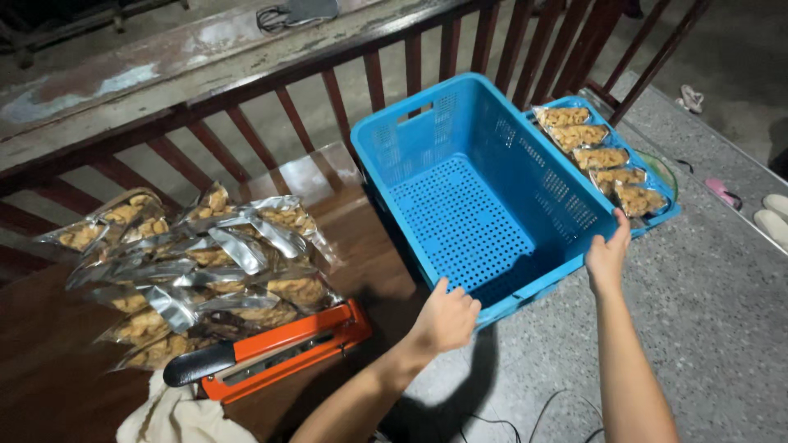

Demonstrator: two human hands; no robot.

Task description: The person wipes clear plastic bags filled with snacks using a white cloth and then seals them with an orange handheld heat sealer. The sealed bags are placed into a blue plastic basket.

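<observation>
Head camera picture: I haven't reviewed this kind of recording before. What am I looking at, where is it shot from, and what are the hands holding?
One camera on a person's head looks down at their bare hands. The left hand and right hand grip the near rim of an empty blue plastic crate, tilted on a speckled stone surface. Behind it, a blue tray holds sealed snack pouches. On the wooden table to the left lie a pile of snack bags and an orange heat sealer.

left hand (447, 318) grips near rim of tilted blue crate (468, 213) | right hand (608, 254) on crate's right corner | row of snack packets (599, 157) behind crate's far wall | sealed pouch pile (189, 262) and orange heat sealer (279, 351) on wooden bench's (49, 377) left part
</observation>
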